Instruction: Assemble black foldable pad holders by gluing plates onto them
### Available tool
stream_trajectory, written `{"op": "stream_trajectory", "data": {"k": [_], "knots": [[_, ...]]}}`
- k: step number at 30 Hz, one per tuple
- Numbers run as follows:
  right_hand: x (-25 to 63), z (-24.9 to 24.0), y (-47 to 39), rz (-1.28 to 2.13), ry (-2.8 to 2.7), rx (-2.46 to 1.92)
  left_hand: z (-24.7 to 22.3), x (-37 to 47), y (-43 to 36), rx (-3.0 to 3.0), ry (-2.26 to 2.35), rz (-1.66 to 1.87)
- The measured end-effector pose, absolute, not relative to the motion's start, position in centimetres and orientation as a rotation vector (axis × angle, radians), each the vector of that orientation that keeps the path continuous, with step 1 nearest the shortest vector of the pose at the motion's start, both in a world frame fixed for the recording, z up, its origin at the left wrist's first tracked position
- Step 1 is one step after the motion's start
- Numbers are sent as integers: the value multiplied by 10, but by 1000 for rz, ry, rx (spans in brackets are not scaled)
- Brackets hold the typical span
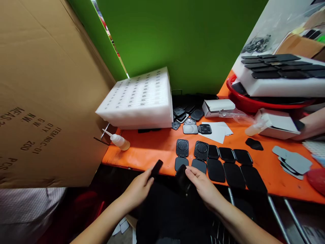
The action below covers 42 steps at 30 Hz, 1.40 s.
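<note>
My left hand holds a small black piece between thumb and fingers, at the near edge of the orange table. To its right, my right hand pinches a dark, flat piece at its upper edge; the piece's lower part blends into the dark clothing. The two held pieces are apart. Just beyond my right hand, hinged black pieces lie opened in a row, two with round patterned tops and several with smooth faces.
A white foam block stands at the back left, beside a dropper bottle. A large carton rises at left. Small white boxes, grey plates and a red basin are right; another person's arm reaches in.
</note>
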State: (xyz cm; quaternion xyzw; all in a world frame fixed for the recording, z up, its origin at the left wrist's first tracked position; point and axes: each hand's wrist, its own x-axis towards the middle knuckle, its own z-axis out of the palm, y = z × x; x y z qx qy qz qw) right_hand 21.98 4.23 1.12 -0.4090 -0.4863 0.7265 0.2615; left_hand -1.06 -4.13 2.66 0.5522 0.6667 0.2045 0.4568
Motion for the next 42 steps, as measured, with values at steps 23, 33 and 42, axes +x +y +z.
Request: {"op": "stream_trajectory", "data": {"k": [23, 33, 42], "knots": [[240, 50, 72, 1577, -2413, -775, 65, 12, -1, 525, 821, 473], [209, 12, 21, 2130, -1094, -1098, 24, 80, -13, 357, 1015, 1084], [320, 27, 98, 1313, -913, -1300, 25, 120, 6, 34, 890, 1011]]}}
